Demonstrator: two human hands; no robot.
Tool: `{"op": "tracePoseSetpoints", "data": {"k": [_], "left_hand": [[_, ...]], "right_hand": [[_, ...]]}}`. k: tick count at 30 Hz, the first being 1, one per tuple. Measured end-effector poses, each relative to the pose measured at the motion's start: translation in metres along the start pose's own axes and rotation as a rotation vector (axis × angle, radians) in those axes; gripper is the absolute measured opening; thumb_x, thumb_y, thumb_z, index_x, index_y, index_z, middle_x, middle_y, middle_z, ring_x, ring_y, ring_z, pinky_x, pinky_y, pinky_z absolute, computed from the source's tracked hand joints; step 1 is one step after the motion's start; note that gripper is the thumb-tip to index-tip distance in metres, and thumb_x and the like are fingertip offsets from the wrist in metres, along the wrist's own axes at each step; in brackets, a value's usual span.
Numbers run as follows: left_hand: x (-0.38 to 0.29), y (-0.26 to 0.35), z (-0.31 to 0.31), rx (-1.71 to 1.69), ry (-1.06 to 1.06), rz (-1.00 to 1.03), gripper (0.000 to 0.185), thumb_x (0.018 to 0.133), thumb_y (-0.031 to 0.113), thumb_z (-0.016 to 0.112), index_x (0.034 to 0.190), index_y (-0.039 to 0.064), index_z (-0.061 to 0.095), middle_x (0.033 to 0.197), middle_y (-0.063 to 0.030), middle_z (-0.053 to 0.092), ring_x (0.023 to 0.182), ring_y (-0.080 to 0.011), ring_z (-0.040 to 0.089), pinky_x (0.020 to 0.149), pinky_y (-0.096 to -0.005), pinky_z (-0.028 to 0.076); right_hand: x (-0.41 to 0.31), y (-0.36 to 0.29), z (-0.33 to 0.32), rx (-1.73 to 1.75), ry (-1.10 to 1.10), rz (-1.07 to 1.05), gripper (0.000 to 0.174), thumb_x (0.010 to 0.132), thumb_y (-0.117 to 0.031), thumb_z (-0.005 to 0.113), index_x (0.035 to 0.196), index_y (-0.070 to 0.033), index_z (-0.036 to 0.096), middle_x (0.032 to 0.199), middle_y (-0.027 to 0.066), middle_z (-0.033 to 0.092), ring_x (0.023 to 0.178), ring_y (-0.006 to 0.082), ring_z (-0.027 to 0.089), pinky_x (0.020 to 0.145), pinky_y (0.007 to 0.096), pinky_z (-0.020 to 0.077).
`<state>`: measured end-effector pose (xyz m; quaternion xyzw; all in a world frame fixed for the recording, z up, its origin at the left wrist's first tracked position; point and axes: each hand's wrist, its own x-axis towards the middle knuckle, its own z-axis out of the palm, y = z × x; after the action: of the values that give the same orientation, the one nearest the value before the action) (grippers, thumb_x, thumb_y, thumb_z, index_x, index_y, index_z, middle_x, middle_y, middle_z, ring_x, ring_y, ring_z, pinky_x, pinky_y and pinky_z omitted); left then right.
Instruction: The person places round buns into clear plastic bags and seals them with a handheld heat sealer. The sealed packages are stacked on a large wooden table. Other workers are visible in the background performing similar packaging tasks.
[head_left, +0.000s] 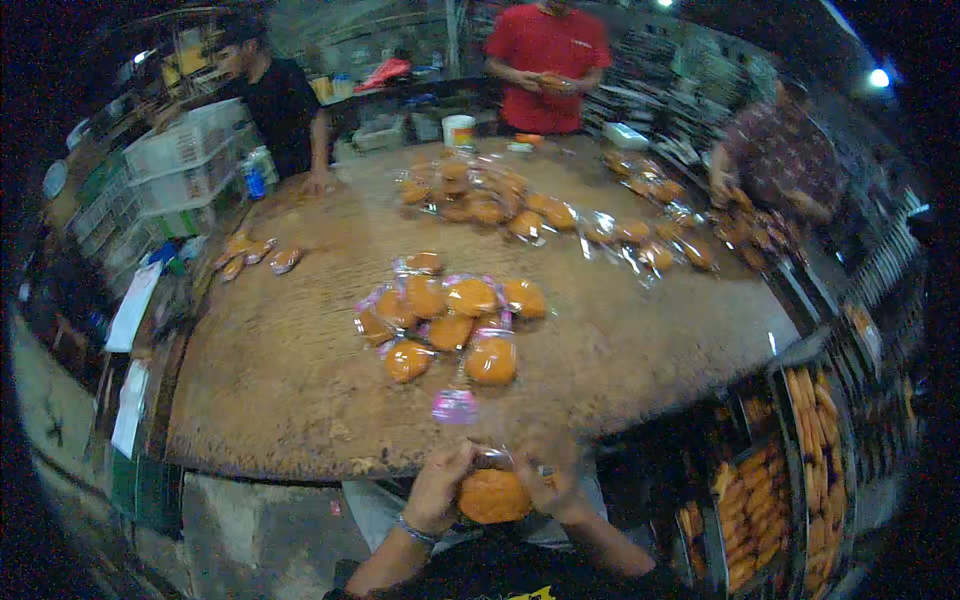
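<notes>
Close to my body, at the table's front edge, both hands are on a round golden-brown bun. My left hand grips its left side, and a bracelet circles that wrist. My right hand, blurred, is at its right side. Shiny clear film shows at the bun's top edge between the hands. Just beyond lies a small pink-and-white printed packet or stack of labels on the wooden table. Past it is a loose heap of buns in clear wrap, with pink print on some wrappers.
More wrapped buns spread across the far side, and several lie at left. Trays of unwrapped bread stand at lower right. Plastic crates are stacked at left. Three people are around the table; the one in red holds something.
</notes>
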<state>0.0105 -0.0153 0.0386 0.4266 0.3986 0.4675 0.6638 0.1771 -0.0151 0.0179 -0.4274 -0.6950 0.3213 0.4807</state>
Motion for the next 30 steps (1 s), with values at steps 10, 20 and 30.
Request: {"op": "tracePoseSetpoints", "data": {"k": [10,20,30], "left_hand": [[0.003,-0.012,-0.01,0.467,-0.047,0.179,0.026,0.091,0.026,0.053,0.083,0.003,0.062,0.063,0.005,0.047,0.06,-0.0071,0.043,0.055,-0.0226,0.038],[0.012,-0.009,-0.023,0.555,-0.111,0.161,0.03,0.081,0.02,0.064,0.105,0.004,0.061,0.103,-0.0082,0.062,0.091,-0.0148,0.058,0.083,-0.0285,0.045],[0.009,-0.028,-0.004,0.505,0.015,0.227,0.026,0.077,0.017,0.07,0.099,0.005,0.064,0.095,-0.0054,0.063,0.084,-0.0127,0.057,0.076,-0.0279,0.048]], "right_hand": [[-0.004,-0.014,0.006,0.151,0.077,-0.071,0.005,0.073,-0.01,0.063,0.075,-0.006,0.065,0.074,0.0074,0.064,0.065,0.0212,0.06,0.063,0.0301,0.0485],[-0.006,-0.005,0.005,-0.282,0.111,-0.001,0.006,0.077,-0.004,0.065,0.081,-0.002,0.061,0.073,0.002,0.061,0.061,0.0117,0.056,0.056,0.0285,0.0463],[-0.01,-0.002,0.008,0.241,0.258,0.35,0.016,0.08,-0.01,0.061,0.094,-0.002,0.062,0.079,0.0046,0.061,0.072,0.0142,0.057,0.065,0.0269,0.0454]]}}
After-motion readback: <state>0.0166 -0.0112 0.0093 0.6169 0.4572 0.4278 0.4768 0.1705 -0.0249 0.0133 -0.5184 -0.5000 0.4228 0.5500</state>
